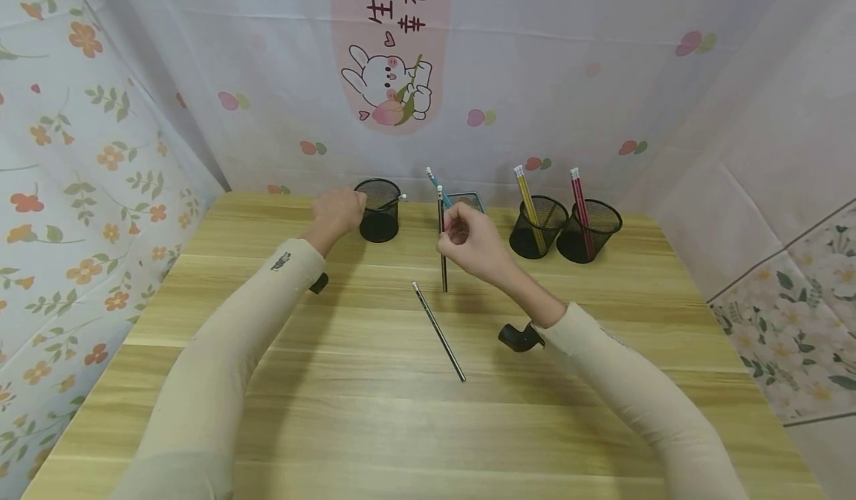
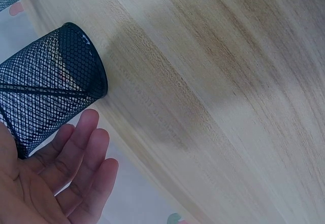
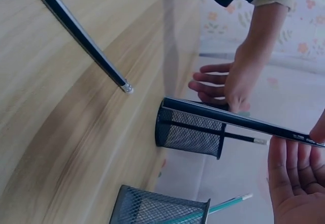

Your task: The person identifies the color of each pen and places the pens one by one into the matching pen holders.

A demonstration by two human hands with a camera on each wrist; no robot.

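Note:
My right hand (image 1: 471, 241) pinches a black pencil (image 1: 444, 273) by its upper part, held nearly upright with its white eraser up. In the head view, the pencil stands right of a black mesh pen cup (image 1: 379, 226). My left hand (image 1: 339, 210) is at that cup's left rim. The left wrist view shows its fingers (image 2: 84, 148) loosely extended along the cup, the thumb near the rim. A black pencil (image 3: 238, 136) with a white eraser leans inside this cup. Another black pencil (image 1: 438, 329) lies slantwise on the table, nearer the front.
A blue-grey mesh cup (image 1: 473, 196) holding a teal pencil (image 1: 435, 178) stands behind my right hand. Farther right are a black mesh cup (image 1: 528, 244) with yellow pencils (image 1: 524, 188) and another (image 1: 608, 225) with red pencils (image 1: 578, 192). A printed curtain (image 1: 528, 69) hangs behind the table.

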